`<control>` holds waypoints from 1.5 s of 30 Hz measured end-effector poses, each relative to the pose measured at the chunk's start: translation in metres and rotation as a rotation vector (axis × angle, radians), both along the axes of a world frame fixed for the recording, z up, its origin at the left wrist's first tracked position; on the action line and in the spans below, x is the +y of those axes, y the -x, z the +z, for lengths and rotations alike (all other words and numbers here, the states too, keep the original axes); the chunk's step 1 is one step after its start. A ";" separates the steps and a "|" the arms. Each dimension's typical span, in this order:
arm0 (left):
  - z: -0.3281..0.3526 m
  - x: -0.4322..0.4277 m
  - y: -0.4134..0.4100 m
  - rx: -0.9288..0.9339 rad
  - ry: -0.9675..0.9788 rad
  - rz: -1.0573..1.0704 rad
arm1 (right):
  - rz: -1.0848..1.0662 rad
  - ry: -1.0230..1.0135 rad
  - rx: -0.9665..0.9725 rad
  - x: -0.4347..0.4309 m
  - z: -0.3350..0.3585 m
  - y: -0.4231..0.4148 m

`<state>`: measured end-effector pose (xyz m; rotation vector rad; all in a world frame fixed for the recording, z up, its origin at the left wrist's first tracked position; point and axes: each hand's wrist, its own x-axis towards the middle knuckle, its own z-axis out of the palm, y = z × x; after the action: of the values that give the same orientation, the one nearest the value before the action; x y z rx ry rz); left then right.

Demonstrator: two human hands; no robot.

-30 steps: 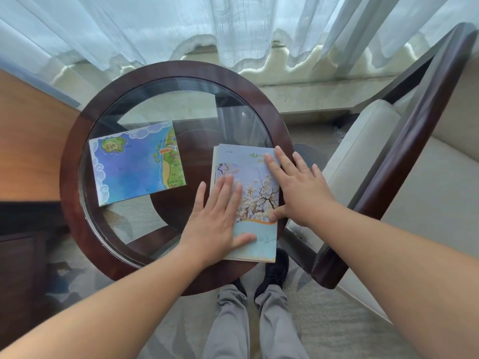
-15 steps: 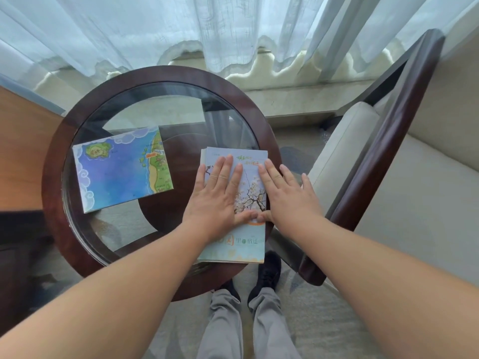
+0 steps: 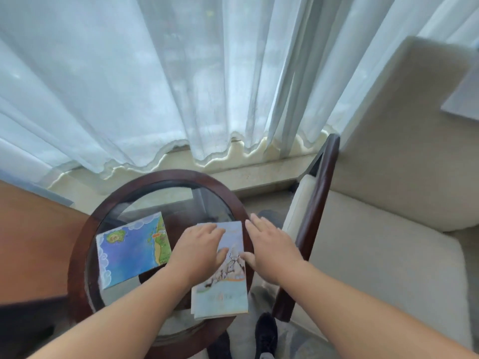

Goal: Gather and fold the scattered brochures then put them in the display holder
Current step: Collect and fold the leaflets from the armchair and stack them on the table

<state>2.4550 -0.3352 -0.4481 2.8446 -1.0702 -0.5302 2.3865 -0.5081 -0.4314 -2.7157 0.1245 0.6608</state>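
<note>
Head view: Your left hand (image 3: pixel 198 251) lies flat, palm down, fingers extended, on the folded blossom brochure (image 3: pixel 225 281); it grasps nothing. Your right hand (image 3: pixel 270 251) is also spread flat, its thumb touching the brochure's right edge, the rest of the palm over the table rim (image 3: pixel 77 255); it grasps nothing. The brochure rests on the right side of the round glass-topped table, its near end reaching the rim. The map brochure (image 3: pixel 132 248) lies flat on the glass, to the left, apart from both hands. An armchair (image 3: pixel 388 229) stands just beside the table on the right.
</note>
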 end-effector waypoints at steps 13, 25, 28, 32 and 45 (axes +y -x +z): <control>0.160 -0.108 -0.009 -0.097 0.253 -0.126 | -0.311 0.001 -0.245 -0.092 0.173 0.045; 0.203 -0.301 0.030 -0.160 0.299 -0.212 | -0.414 -0.018 -0.246 -0.272 0.201 0.103; 0.204 -0.359 0.043 -0.161 0.301 -0.224 | -0.437 -0.010 -0.240 -0.331 0.204 0.112; 0.211 -0.420 0.052 -0.160 0.317 -0.251 | -0.462 0.007 -0.247 -0.394 0.209 0.115; 0.212 -0.550 -0.007 -0.246 0.339 -0.380 | -0.572 -0.001 -0.304 -0.480 0.210 0.096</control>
<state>2.4623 -0.8852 -0.2364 2.4615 -1.5843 -0.0014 2.2908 -0.9886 -0.2213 -2.5499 0.7814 0.0813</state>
